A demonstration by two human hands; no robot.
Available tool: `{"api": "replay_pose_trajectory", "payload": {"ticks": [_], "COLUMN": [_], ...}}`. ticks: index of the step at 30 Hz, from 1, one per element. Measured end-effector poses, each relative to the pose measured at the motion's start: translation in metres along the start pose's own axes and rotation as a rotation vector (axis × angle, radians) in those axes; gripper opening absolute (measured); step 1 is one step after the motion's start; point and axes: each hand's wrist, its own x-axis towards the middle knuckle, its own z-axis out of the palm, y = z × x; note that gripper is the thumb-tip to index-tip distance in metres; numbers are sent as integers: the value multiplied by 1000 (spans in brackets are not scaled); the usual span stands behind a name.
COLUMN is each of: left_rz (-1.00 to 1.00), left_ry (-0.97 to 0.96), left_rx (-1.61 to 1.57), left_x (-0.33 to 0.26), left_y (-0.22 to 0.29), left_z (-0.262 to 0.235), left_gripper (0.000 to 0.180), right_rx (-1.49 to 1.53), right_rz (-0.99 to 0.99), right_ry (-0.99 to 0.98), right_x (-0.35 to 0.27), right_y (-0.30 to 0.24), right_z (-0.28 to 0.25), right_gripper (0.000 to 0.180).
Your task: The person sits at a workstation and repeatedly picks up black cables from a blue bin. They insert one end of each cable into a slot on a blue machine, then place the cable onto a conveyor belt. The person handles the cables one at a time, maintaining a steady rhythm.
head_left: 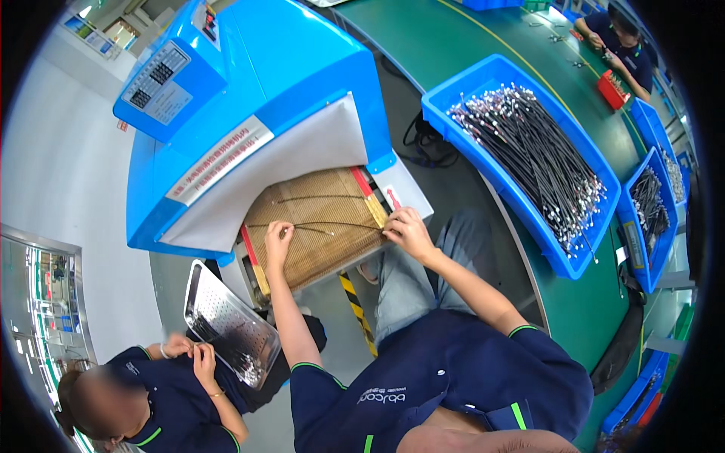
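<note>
A brown mesh conveyor belt point(325, 257) comes out of a blue machine point(302, 53) in front of me. My left hand point(279, 240) is over the belt's left part, fingers pinched on thin black cables. One black cable point(343, 223) stretches from there to my right hand point(408, 230), whose fingertips close on its end at the belt's right edge. A shorter cable end point(321, 231) with a light tip slants away beside my left hand. Farther in, another thin cable point(321, 197) lies across the mesh, touched by neither hand.
On the green table point(559, 302) at right stands a blue bin point(445, 106) full of black cables, with smaller blue bins beyond. At lower left, a person point(181, 392) handles cables over a perforated metal tray point(264, 332). Another person point(627, 45) works at the far right.
</note>
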Motion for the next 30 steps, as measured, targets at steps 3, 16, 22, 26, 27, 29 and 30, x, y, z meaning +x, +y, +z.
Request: {"api": "replay_pose_trajectory", "payload": {"ticks": [3,16,22,26,27,29,30], "left_rz": [30,166,539,919,951,978,999], "left_ry": [-19,169,-571,-1511,-1616,-1771,-1811], "left_rx": [40,-21,-1308,-1589,-1675,-1802,-1845], "left_x": [17,0,-59,-86,-95,-108,-114], "left_y": [-18,97,313,419,433,455,463], "left_z": [6,38,9,-36,-35,-33,-31], "left_gripper": [8,23,12,16,16,16,16], "right_rx": [-44,-169,-559,-753,-814,-856,-881], "right_rz": [37,-49,106,298,390,588,673], "right_ry": [-12,28,-39,-208,-269,-356,-392], "right_x": [2,120,190,162,148,124,112], "right_y": [9,-61,-49,7,23,41,59], "right_z": [22,-137,-253,-318,-337,-359,-367], "right_gripper": [14,11,22,36,45,59,63]}}
